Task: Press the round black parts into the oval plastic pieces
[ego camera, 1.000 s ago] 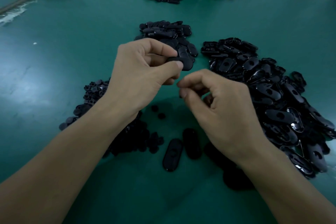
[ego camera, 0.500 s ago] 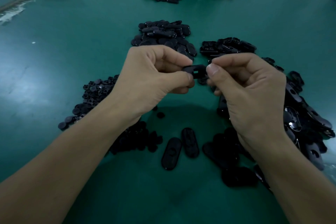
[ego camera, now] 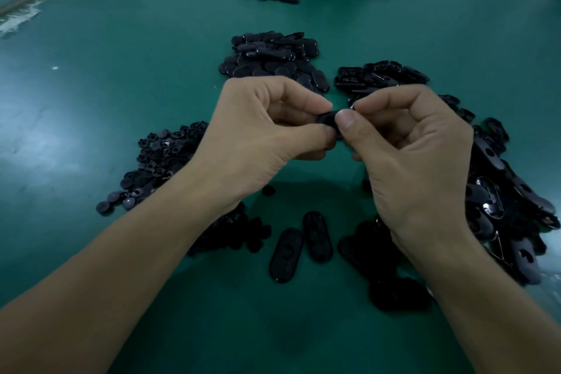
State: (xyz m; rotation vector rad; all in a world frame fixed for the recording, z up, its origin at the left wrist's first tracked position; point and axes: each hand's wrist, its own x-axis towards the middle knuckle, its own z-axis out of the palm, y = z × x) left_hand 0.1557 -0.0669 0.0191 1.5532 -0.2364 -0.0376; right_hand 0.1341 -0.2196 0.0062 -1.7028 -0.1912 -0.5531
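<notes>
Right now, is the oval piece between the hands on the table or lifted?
Lifted: the left hand and right hand pinch the oval piece between them, above the table.

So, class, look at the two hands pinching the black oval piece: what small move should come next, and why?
Probably a firm squeeze with the right thumb. The left hand and right hand both pinch one oval piece above the table, and the thumb lies on top of it. Whether the round part is already seated is hidden in the pinch.
</notes>
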